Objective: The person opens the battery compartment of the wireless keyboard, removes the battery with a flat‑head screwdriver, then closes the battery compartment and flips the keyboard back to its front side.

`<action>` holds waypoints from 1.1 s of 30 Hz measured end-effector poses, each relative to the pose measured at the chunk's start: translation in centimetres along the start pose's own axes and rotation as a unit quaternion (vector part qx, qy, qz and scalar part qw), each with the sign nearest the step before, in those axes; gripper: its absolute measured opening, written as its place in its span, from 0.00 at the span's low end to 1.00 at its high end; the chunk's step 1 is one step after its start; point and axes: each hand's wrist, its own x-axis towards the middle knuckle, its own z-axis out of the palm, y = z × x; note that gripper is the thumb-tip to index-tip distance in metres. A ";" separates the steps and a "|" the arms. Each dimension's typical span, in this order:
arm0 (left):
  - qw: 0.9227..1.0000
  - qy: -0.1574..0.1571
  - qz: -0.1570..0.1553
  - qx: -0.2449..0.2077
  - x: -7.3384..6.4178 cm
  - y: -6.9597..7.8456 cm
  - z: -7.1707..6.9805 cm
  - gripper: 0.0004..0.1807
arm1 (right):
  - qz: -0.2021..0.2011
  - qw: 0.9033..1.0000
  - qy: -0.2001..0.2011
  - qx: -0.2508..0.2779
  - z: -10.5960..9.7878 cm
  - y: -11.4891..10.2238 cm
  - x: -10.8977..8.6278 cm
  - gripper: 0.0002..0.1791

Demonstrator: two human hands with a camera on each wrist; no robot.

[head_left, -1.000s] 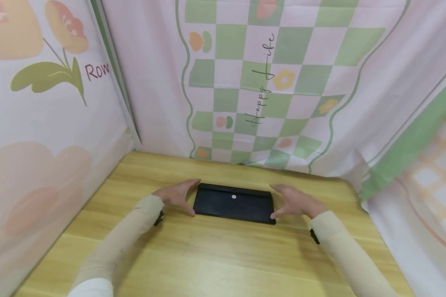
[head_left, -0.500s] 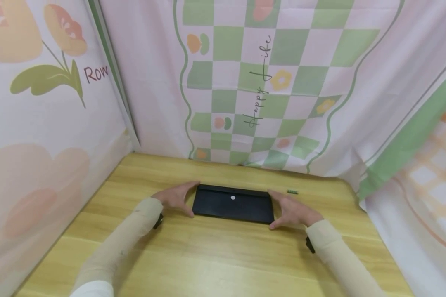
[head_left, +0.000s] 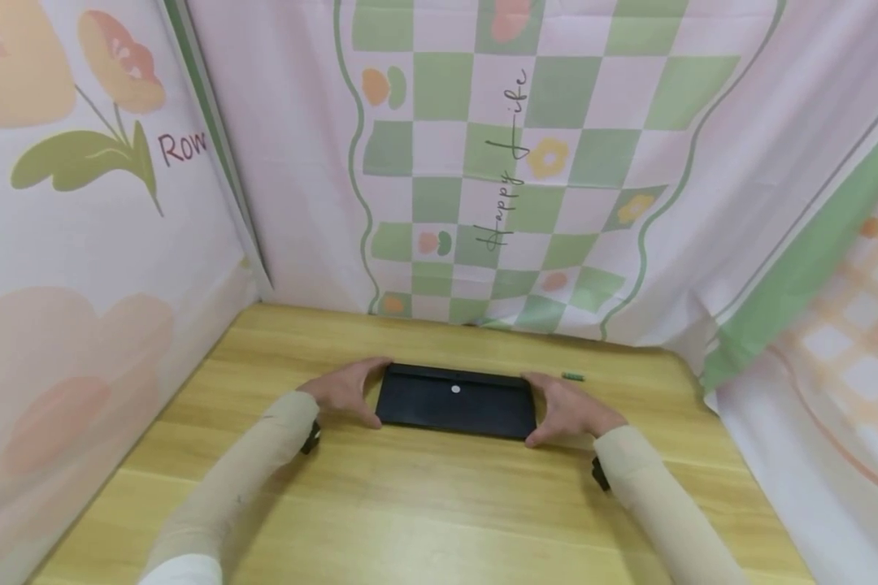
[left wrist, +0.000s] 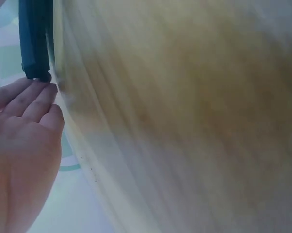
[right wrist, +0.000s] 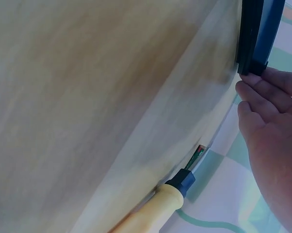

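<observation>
A flat black rectangular panel point(head_left: 424, 405), much like the underside of a slim keyboard, lies on the wooden table. It has a raised bar along its far edge and a small white dot. My left hand point(head_left: 345, 394) holds its left end, fingers at the far corner and thumb at the near one. At the other end my right hand point(head_left: 571, 409) grips the same two corners. Both wrist views show fingertips against the panel's end point(left wrist: 35, 39); no thumb shows there. Just beyond the right hand lies a small green stick point(head_left: 573, 376), like a thin battery.
The wooden table point(head_left: 439, 496) meets a green-checked curtain point(head_left: 475, 195) at the back, with printed cloth walls left and right. Low in the right wrist view is a pale rounded handle-like thing point(right wrist: 158, 208) with a black collar; I cannot tell what it is.
My right hand has shifted slightly nearer to me and settled round the panel's right end, uncovering the green stick. The left hand and the panel stay nearly in place. The view drifts slightly.
</observation>
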 end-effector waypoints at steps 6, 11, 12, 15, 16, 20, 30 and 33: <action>0.997 0.005 0.053 -0.058 -0.9 0.1 -1.1 0.71 | -0.009 1.000 -0.003 0.014 0.2 -0.5 0.1 0.72; 0.990 0.028 0.112 -0.083 -1.2 1.4 -3.1 0.68 | 0.009 0.999 -0.018 0.029 0.6 -1.1 0.2 0.73; 0.988 0.033 0.122 -0.086 -1.3 1.9 -3.6 0.67 | 0.010 0.999 -0.020 0.026 0.6 -1.3 0.2 0.73; 0.984 0.048 0.152 -0.086 -1.5 3.5 -5.3 0.65 | 0.014 1.000 -0.023 0.015 0.3 -1.8 0.2 0.74; 0.983 0.053 0.157 -0.083 -1.6 4.2 -5.9 0.65 | 0.010 0.999 -0.023 0.019 0.1 -2.0 0.2 0.73; 0.980 0.074 0.170 -0.065 -2.1 7.0 -8.5 0.64 | -0.009 0.998 -0.030 0.046 -1.0 -2.7 0.2 0.73; 0.982 0.089 0.161 0.051 -1.4 14.9 -12.3 0.65 | -0.026 0.999 -0.017 0.045 -4.9 -4.2 0.0 0.67; 0.983 0.083 0.153 0.064 -0.5 16.5 -12.2 0.66 | -0.034 0.999 0.000 0.038 -7.1 -5.4 0.5 0.68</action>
